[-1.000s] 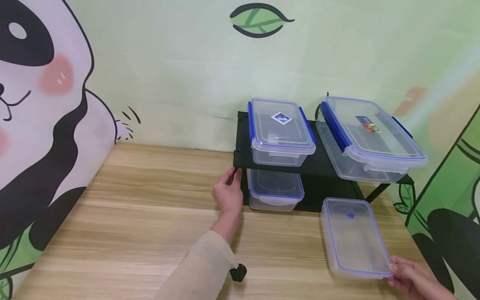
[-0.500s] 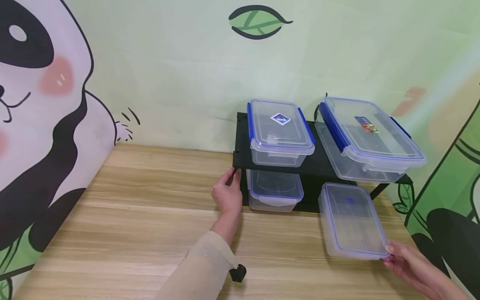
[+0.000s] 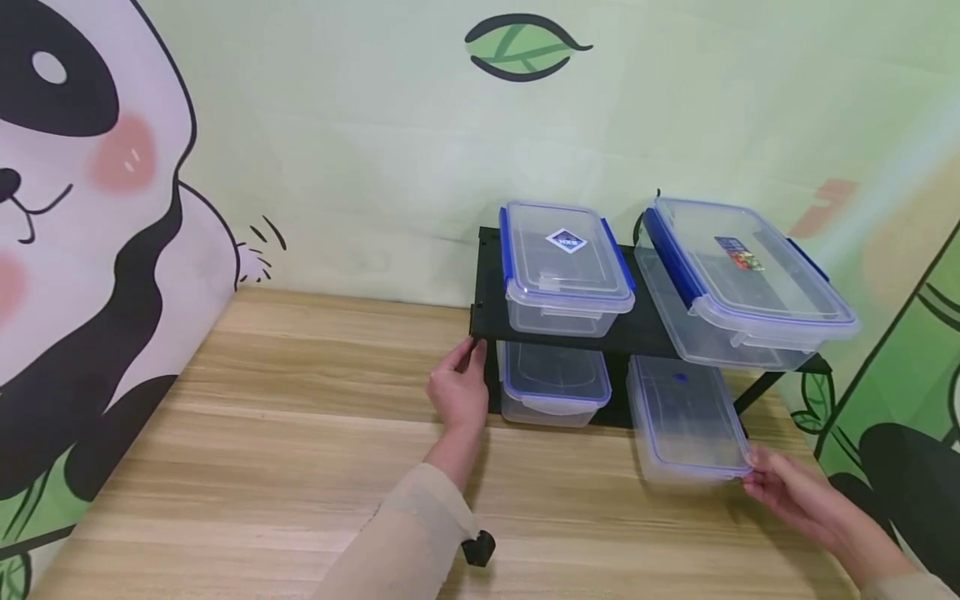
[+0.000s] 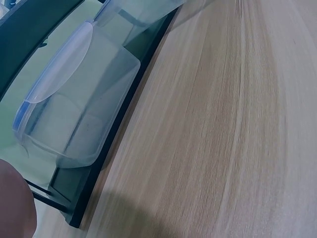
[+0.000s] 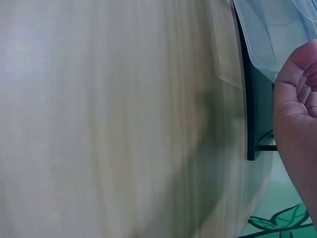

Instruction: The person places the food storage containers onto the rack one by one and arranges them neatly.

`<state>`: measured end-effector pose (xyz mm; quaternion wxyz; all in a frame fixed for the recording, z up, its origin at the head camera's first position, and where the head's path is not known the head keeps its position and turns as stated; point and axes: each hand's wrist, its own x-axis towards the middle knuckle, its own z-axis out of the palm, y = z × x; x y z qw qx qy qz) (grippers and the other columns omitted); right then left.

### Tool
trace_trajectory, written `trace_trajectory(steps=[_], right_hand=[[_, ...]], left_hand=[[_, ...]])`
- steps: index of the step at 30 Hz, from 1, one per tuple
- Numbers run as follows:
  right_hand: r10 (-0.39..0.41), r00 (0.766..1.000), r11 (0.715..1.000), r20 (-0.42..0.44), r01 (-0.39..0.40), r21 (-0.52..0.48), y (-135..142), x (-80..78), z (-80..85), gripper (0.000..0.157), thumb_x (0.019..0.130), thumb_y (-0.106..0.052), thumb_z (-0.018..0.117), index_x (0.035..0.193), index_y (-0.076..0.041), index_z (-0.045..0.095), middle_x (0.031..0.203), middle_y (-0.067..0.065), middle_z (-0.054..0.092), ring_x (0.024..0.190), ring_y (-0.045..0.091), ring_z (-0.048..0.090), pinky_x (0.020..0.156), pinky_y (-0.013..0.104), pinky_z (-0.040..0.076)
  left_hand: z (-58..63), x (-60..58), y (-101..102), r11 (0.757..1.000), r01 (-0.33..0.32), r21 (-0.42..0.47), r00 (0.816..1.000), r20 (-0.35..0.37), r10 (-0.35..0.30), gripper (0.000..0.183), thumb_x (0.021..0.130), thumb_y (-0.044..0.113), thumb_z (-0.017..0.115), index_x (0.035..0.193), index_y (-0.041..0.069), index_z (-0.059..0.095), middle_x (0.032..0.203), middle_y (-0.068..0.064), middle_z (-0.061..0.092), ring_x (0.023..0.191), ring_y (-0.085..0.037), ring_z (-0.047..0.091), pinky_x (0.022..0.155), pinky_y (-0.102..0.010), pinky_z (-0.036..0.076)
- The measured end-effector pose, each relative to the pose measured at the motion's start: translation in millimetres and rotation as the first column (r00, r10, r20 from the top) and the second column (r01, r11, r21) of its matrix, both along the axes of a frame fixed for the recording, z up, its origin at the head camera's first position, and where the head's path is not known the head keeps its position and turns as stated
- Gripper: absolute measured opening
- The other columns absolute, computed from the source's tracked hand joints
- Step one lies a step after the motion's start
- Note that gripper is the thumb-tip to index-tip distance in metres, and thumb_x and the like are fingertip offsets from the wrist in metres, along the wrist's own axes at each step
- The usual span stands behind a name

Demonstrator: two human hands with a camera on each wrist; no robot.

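My right hand (image 3: 795,492) pinches the near right corner of a clear plastic food container (image 3: 690,421) with a blue-rimmed lid. The container's far end sits under the upper shelf of a black two-tier rack (image 3: 489,308); its near end sticks out in front. In the right wrist view, the curled fingers of this hand (image 5: 299,99) are at the container's corner (image 5: 265,37). My left hand (image 3: 459,390) holds the front left corner of the upper shelf. A similar food container (image 3: 555,387) stands on the lower shelf, at the left.
On the upper shelf stand two clip-lid containers, a smaller one (image 3: 564,267) and a larger one (image 3: 750,279) overhanging the front. A small black object (image 3: 478,548) is by the left sleeve (image 3: 412,533). The wooden table (image 3: 315,417) meets a panda-printed backdrop (image 3: 360,167).
My right hand has moved the held container away from me and slightly left, bringing its far end under the upper shelf. My left hand has stayed at the rack's corner.
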<state>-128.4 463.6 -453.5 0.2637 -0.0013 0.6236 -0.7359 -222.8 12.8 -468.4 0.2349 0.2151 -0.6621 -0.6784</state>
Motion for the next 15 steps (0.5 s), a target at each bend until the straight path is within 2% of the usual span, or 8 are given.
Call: trace_trajectory(steps=[5,11,15], right_hand=[[-0.054,0.998,0.997,-0.033,0.056,0.059,-6.0,-15.4,0.4,0.032,0.111,-0.007,0.036,0.106,-0.017,0.066,0.099,-0.005,0.067,0.092,0.004,0.064,0.085,0.017,0.058],[-0.139,0.990,0.977,-0.022,0.140,0.163,-18.0,-33.8,1.4,0.020,0.108,-0.006,0.040,0.104,-0.011,0.059,0.099,0.001,0.059,0.092,0.008,0.062,0.085,0.020,0.059],[-0.139,0.990,0.980,-0.022,0.141,0.142,-20.0,-43.0,0.8,0.023,0.108,-0.005,0.039,0.102,-0.010,0.061,0.099,0.002,0.059,0.091,0.009,0.062,0.085,0.020,0.059]], left_hand=[[0.5,0.9,-1.1,1.000,0.006,-0.010,1.000,0.008,-0.006,0.023,0.094,0.022,0.086,0.114,0.010,0.084,0.113,-0.011,0.080,0.109,-0.027,0.077,0.097,-0.042,0.061],[0.8,1.4,-2.7,1.000,0.002,-0.013,1.000,0.009,-0.002,0.023,0.093,0.022,0.086,0.112,0.010,0.085,0.112,-0.011,0.080,0.108,-0.028,0.078,0.097,-0.042,0.062],[-0.3,0.2,-2.3,1.000,-0.003,-0.021,1.000,-0.001,0.003,0.022,0.092,0.022,0.087,0.111,0.010,0.085,0.110,-0.011,0.080,0.107,-0.027,0.078,0.096,-0.042,0.062]])
